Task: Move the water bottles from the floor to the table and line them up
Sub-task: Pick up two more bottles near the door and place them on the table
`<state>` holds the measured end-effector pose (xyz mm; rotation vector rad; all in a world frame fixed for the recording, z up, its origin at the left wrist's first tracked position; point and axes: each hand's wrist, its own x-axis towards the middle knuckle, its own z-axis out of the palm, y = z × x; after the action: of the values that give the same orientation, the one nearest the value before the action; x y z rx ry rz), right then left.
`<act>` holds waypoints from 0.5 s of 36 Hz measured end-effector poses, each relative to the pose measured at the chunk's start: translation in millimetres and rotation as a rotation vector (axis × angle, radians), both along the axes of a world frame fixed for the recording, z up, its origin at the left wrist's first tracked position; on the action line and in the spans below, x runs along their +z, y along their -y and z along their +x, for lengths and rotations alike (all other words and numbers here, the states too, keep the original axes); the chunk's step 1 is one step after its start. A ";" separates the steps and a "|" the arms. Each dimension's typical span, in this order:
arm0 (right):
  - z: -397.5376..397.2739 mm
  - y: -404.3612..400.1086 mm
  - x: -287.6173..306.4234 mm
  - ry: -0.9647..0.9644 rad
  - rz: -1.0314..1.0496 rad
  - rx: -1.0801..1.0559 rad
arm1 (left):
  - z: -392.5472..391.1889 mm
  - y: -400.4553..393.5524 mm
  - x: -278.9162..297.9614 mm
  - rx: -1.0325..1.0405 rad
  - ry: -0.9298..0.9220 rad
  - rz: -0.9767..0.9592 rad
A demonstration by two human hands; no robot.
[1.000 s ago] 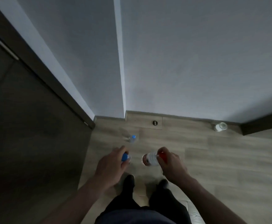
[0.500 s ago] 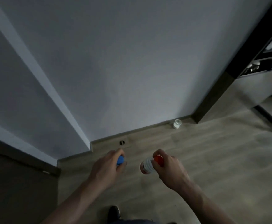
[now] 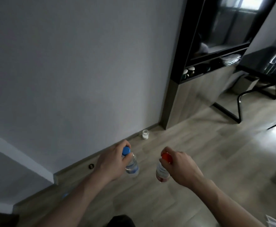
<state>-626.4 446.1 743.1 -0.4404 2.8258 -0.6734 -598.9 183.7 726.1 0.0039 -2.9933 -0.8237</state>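
Observation:
My left hand (image 3: 112, 159) grips a clear water bottle with a blue cap (image 3: 131, 166) by its neck, hanging above the wooden floor. My right hand (image 3: 181, 166) grips a second bottle with a red cap (image 3: 162, 172) by its top, also off the floor. A faint blue cap of another bottle (image 3: 65, 195) shows on the floor by the skirting, left of my left forearm. A dark table (image 3: 263, 69) with black legs stands at the far right.
A small white jar (image 3: 145, 134) stands on the floor against the white wall. A dark shelf unit (image 3: 216, 46) with items rises to the right of the wall. A black chair frame (image 3: 239, 110) stands before the table. Open floor lies to the right.
The view has swung right, bringing the shelf unit and table into sight. Both hands still carry their bottles, which now hang more visibly below the fingers.

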 end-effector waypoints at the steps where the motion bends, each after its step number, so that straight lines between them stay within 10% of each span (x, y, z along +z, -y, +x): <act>1: -3.9 -12.8 1.4 -0.002 -0.001 -0.021 | -7.5 -11.5 2.6 -0.019 -0.006 -0.004; 18: -105.3 -170.8 18.8 -0.031 -0.046 -0.324 | -169.7 -183.7 30.6 -0.315 -0.003 -0.001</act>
<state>-731.6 616.9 761.9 0.0046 2.9456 -0.7968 -768.6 367.3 756.7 -0.4788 -3.0340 -0.8428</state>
